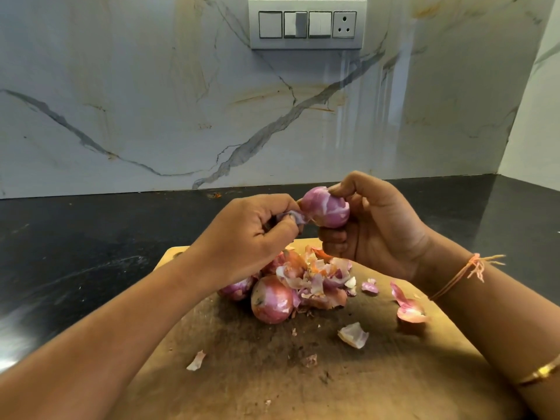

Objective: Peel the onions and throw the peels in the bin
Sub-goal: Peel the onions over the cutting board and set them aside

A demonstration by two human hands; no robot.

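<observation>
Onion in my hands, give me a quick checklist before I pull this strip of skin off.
1. Right hand grips the onion securely: ok.
2. Left hand pinches the loose skin: ok.
3. Skin fully off the onion: not ok, a strip hangs on.
4. Peels piled on the cutting board: ok.
5. Bin within reach: cannot tell, none in view.

A worn wooden chopping board, darkly stained across its middle, was laid on a black stone table. Behind it, a glossy marble wall was veined in grey and rust. High on that wall a grey switch panel was mounted, with three switches set in a row and a three-pin socket at the right end. A plain white wall was seen at the far right.
</observation>
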